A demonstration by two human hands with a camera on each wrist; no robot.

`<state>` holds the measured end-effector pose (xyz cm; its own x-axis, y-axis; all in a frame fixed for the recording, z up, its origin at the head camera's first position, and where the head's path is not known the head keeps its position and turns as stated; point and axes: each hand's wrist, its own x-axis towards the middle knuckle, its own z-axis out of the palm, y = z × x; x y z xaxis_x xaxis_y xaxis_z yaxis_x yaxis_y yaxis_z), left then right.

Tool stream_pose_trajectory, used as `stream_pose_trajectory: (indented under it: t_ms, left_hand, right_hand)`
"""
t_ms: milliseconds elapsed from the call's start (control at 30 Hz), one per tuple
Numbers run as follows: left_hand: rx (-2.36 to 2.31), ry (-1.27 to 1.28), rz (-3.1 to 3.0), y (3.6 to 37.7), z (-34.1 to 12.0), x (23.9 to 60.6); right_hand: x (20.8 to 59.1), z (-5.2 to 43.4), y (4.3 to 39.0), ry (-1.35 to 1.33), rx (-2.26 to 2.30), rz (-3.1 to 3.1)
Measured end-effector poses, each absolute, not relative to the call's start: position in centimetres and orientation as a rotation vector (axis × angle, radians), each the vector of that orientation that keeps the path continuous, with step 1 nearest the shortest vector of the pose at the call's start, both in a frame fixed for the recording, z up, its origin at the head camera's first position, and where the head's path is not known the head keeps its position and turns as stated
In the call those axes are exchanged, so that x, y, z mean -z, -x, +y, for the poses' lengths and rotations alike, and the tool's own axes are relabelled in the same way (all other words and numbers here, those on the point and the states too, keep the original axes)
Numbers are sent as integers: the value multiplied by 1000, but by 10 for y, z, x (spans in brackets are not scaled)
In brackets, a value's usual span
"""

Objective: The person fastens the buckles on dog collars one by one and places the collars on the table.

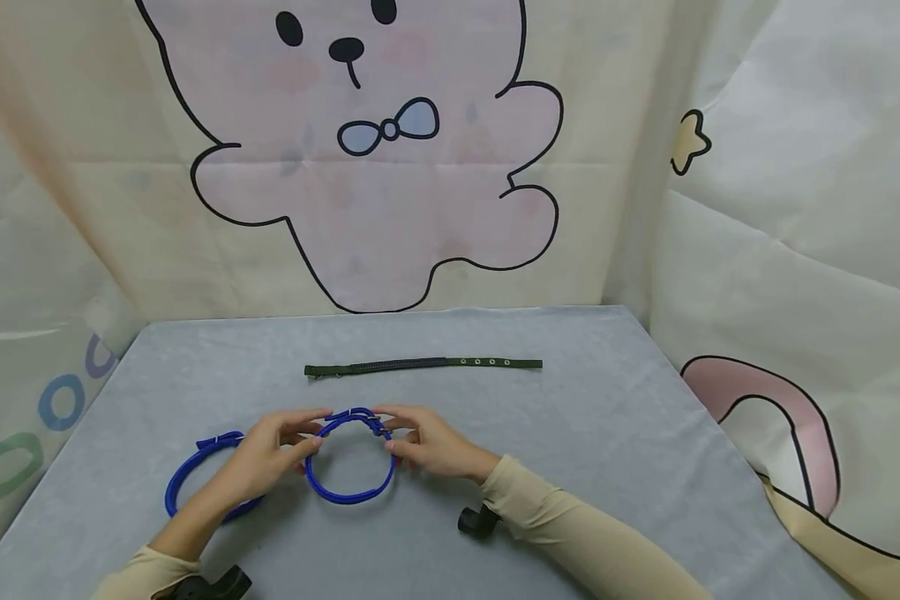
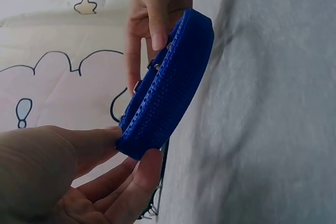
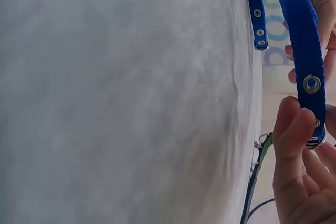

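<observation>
A person's left hand (image 1: 270, 454) and right hand (image 1: 427, 442) pinch the top of a looped blue collar (image 1: 348, 458) just above a grey tabletop (image 1: 607, 433), the fingers (image 2: 142, 174) of each hand curled round the strap on either side of its buckle. A second blue collar (image 1: 195, 471) lies on the tabletop just beside the left hand, partly hidden behind the wrist. Farther back, a dark green collar (image 1: 423, 364) lies flat and unbuckled, well apart from both hands. A cartoon bear backdrop (image 1: 367, 150) hangs behind the tabletop.
</observation>
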<state>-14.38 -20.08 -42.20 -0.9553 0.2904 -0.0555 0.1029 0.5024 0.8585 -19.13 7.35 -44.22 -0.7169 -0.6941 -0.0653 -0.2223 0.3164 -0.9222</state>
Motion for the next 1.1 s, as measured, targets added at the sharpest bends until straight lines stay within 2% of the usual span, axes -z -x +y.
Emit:
stream_pose_trajectory:
  t_ms: [433,1100]
  left_hand:
    - [-1455,-396,2516,138,-225,424]
    - [-1301,-354,2531,137,-248,427]
  right_hand:
    - [441,53,194,823,1345,2121]
    - [443,28,196,795,1260,2057]
